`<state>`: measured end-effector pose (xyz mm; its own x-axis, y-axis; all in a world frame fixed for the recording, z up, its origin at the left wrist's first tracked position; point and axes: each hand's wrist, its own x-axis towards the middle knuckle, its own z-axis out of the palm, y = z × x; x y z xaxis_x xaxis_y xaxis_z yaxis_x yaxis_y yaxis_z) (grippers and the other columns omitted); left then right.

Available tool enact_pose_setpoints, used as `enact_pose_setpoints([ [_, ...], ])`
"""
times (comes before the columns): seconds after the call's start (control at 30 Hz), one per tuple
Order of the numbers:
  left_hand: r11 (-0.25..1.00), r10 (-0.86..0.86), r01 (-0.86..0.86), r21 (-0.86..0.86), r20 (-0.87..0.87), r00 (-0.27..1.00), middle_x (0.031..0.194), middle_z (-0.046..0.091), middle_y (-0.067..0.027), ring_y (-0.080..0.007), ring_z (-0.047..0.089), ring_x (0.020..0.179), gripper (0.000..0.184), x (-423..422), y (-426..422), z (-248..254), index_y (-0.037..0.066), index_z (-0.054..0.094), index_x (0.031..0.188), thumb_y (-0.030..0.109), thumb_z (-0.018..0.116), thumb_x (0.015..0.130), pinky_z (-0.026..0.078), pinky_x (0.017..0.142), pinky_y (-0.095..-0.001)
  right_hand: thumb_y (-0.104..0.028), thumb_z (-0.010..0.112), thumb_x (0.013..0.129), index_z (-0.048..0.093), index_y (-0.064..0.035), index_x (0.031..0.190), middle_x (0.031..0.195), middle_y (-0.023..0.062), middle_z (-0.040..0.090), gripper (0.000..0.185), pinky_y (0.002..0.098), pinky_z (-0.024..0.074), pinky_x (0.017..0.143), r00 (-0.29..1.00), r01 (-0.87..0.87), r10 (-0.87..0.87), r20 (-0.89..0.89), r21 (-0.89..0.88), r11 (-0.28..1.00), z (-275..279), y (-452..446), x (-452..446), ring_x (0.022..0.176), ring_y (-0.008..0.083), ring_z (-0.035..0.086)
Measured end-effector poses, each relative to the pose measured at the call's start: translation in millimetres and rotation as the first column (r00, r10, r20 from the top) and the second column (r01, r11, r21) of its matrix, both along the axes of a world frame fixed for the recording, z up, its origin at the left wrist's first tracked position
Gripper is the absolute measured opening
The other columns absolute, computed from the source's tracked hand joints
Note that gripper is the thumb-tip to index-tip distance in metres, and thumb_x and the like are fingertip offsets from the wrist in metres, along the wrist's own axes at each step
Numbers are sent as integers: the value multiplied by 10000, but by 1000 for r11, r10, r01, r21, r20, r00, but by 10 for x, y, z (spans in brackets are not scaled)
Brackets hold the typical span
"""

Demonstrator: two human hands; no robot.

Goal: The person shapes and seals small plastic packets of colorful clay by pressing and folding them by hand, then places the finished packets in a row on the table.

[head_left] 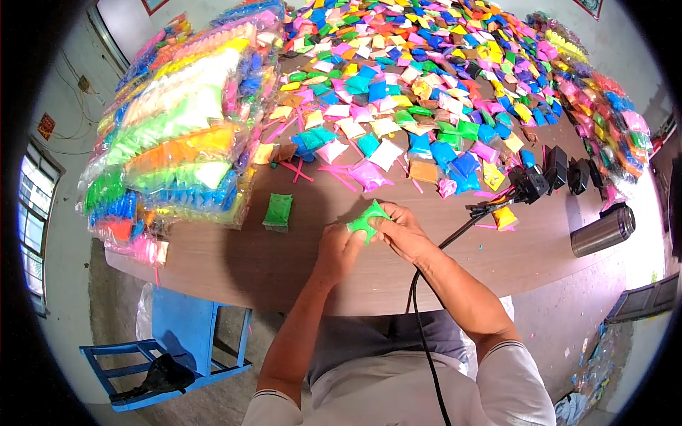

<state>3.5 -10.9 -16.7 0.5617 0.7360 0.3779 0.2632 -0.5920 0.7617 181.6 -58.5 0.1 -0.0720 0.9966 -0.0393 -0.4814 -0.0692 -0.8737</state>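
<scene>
My left hand (pixel 339 250) and my right hand (pixel 406 233) meet above the front middle of the table, both closed on a small bright green packet (pixel 369 219). The packet looks soft and is squeezed between the thumbs and fingers, which hide part of it. To the left of my hands, another green packet (pixel 278 211) lies flat on the brown table (pixel 206 266). Just beyond my hands are a pink packet (pixel 367 175) and several thin pink sticks (pixel 339 177).
Loose coloured packets (pixel 426 92) cover the table's far part. Clear bags of packets stack at left (pixel 177 135) and right (pixel 604 113). A black cable (pixel 414 291) runs past my right arm to black plugs (pixel 529 186). A steel flask (pixel 602 231) lies at right; a blue chair (pixel 181 326) stands at left.
</scene>
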Motion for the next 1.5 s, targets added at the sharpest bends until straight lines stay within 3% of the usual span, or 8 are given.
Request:
enact_pose_setpoints([
  [0.1, 992, -90, 91, -91, 23, 996, 752, 599, -137, -335, 569, 759, 264, -1, -15, 142, 49, 623, 872, 269, 490, 931, 393, 767, -436, -86, 562, 897, 606, -18, 1028, 968, 57, 641, 154, 269, 498, 695, 1000, -29, 29, -1, -49, 998, 70, 20, 8, 819, 118, 603],
  [0.17, 992, -66, 69, -102, 35, 997, 751, 600, -143, -336, 572, 757, 269, 9, -47, 224, 50, 626, 873, 271, 485, 932, 394, 763, -437, -90, 573, 898, 593, -12, 1046, 978, 69, 643, 169, 294, 522, 720, 959, -14, -28, -282, -146, 989, 151, 26, 8, 847, 135, 621],
  [0.3, 999, -13, 15, -48, 39, 999, 735, 594, -152, -336, 576, 750, 280, 13, -53, 210, 52, 632, 856, 280, 486, 928, 398, 743, -439, -71, 566, 887, 583, -22, 1078, 989, 70, 640, 198, 307, 534, 755, 945, -4, -24, -326, -86, 996, 130, -15, -14, 859, 149, 632],
  [0.37, 998, -25, 26, -65, 13, 1000, 731, 591, -149, -337, 571, 749, 279, 6, -43, 204, 49, 628, 837, 288, 508, 917, 399, 739, -438, -57, 572, 867, 600, -29, 1067, 956, 51, 644, 204, 286, 520, 728, 987, -35, 41, -156, 39, 999, 34, -13, 1, 830, 135, 626],
  [0.67, 996, -83, 82, 17, 22, 996, 681, 537, -136, -332, 529, 700, 294, -14, -6, 164, 31, 588, 748, 308, 637, 835, 394, 711, -428, -46, 629, 843, 642, -27, 1026, 867, 5, 650, 185, 229, 464, 638, 990, 46, -46, 131, 5, 999, 5, -43, 20, 721, 72, 570],
  [1.2, 998, -58, 58, 36, -4, 998, 682, 520, -118, -323, 509, 708, 293, -4, -21, 158, 35, 548, 735, 295, 611, 854, 382, 734, -421, -87, 633, 892, 638, -30, 1028, 870, 18, 650, 148, 219, 453, 583, 994, 97, -98, 39, 20, 995, 69, -40, -30, 703, 69, 573],
  [1.37, 999, -52, 52, 14, -21, 998, 695, 520, -130, -337, 505, 712, 301, -8, -4, 100, 34, 547, 751, 307, 588, 871, 380, 730, -430, -94, 645, 871, 628, -47, 997, 856, -8, 622, 136, 226, 445, 607, 961, -10, 1, 276, 29, 1000, 142, -24, 27, 728, 69, 558],
  [1.5, 993, -108, 110, 29, -60, 992, 693, 522, -146, -348, 504, 711, 315, 9, -15, 218, 36, 546, 754, 318, 542, 895, 376, 716, -442, -116, 646, 877, 621, -57, 980, 842, -17, 611, 121, 226, 434, 601, 965, -1, -8, 263, 37, 999, 106, -33, 20, 727, 63, 546],
])
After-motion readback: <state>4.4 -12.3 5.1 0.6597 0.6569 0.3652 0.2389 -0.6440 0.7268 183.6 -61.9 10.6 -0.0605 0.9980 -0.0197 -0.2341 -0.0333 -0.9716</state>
